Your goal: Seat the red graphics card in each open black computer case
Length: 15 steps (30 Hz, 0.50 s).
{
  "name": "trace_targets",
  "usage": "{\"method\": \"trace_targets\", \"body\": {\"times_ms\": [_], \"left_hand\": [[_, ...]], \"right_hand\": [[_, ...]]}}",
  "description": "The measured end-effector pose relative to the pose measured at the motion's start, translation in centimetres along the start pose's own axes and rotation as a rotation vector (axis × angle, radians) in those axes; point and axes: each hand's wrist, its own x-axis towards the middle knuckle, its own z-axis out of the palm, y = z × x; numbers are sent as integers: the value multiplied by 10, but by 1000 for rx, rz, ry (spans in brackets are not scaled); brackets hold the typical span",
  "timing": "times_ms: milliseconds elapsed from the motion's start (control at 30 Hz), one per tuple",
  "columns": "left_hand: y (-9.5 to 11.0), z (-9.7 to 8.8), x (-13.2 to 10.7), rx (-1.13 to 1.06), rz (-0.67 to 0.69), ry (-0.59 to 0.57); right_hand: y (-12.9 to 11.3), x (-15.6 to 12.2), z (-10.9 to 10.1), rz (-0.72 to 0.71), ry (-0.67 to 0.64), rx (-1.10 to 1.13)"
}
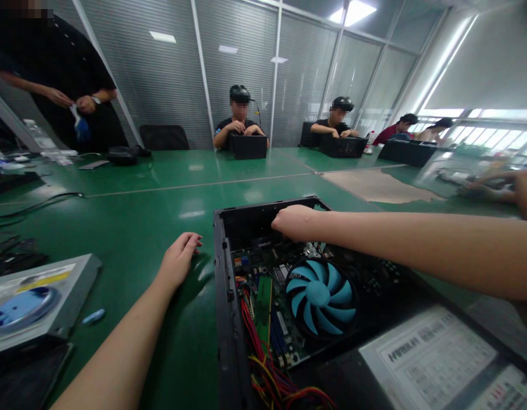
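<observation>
A black computer case [223,296] lies open in front of me. My right hand [295,222] reaches over its far inner part, fingers curled downward. What those fingers hold, if anything, is hidden behind the hand. Inside the case sit a fan with light-blue blades [318,293], a green memory stick [263,310], red and yellow cables [272,378] and a power supply with a white label [434,359]. To the left of the case, my left hand [180,259] rests on the green table, fingers loosely stretched and holding nothing.
At the left lie an optical drive [75,296], a round blue tin-like object [24,310] on it, and a small blue piece [93,316]. Cardboard [378,185] lies beyond the case. Several people sit across the table with black cases [248,146]; another person [70,80] stands left.
</observation>
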Motion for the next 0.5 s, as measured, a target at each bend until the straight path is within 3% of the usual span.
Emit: {"method": "trace_targets", "body": {"times_ms": [167,300,400,500], "left_hand": [[-2,0,1,6,-3,-4],[-1,-1,1,-1,12,-6],[2,-3,0,-12,19,-12],[5,-4,-3,-3,27,7]], "right_hand": [[-3,5,3,-4,-31,-5],[-7,-6,-18,38,44,-27],[-15,-46,-47,96,128,37],[-36,-113,-68,67,166,318]]}}
